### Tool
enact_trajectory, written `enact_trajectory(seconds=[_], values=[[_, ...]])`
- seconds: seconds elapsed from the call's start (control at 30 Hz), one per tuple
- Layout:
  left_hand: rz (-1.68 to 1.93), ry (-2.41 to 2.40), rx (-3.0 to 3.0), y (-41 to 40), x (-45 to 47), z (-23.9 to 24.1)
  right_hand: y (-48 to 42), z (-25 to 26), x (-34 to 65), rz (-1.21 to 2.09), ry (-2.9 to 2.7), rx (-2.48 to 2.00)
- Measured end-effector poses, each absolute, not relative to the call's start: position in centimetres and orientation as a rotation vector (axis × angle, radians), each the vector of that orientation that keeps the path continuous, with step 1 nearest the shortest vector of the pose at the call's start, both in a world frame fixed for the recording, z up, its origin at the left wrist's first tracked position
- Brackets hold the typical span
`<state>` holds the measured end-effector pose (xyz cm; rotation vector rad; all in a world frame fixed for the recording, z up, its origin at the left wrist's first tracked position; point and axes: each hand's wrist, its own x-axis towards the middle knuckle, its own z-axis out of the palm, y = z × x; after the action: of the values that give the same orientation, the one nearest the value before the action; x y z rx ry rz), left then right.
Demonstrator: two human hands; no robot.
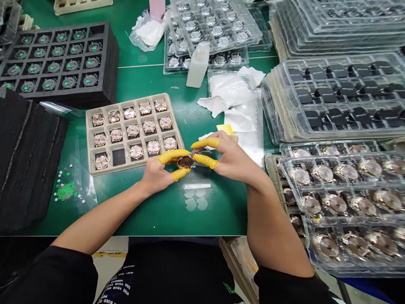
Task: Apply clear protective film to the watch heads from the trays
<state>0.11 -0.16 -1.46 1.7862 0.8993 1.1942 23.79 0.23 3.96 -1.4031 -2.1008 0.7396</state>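
Observation:
A watch head with a dark brown dial [185, 162] sits between the thumb and index finger of my left hand [160, 171], face up above the mat. Yellow finger cots cover those fingertips. My right hand [226, 154], also in yellow cots, has thumb and index finger closed in at the watch's right edge. A thin, shiny sliver shows between these two fingers, too small to name. Left of the hands lies a beige compartment tray [148, 163] of rose-gold watch heads, with one vacant pocket [119, 156] in its front row. Clear round films on a sheet [196, 198] lie below the watch.
Black foam trays [109, 63] of watch parts stand at left, near scattered green and white dots [66, 191]. A white bottle [198, 65] and white wipes [236, 95] lie beyond my hands. Stacked clear trays [348, 217] of watch heads crowd the right side.

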Motion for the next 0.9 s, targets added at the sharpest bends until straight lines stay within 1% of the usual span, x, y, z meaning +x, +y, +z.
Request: enact_trajectory(seconds=[0.07, 0.27, 0.37, 0.63, 0.77, 0.9], values=[[1.194, 0.916, 1.772, -0.1, 0.1, -1.5, 0.3, 4.2, 24.1, 0.771, -2.085, -1.426], [1.133, 0.963, 1.719, 0.0, 0.1, -0.8, 0.9, 4.3, 24.7, 1.033, -1.918, -1.385], [1.100, 0.959, 1.656, 0.2, 0.1, -0.4, 1.0, 4.3, 24.6, 1.106, -1.920, -1.367], [0.944, 1.026, 1.355, 0.5, 0.3, -0.3, 1.0, 3.5, 24.6, 0.916, -2.014, -1.404], [0.926, 1.030, 1.250, 0.6, 0.4, 0.0, 0.9, 3.3, 24.4, 0.785, -2.044, -1.436], [0.934, 1.038, 1.210, 0.7, 0.4, 0.1, 0.8, 3.4, 24.3, 0.816, -2.028, -1.447]])
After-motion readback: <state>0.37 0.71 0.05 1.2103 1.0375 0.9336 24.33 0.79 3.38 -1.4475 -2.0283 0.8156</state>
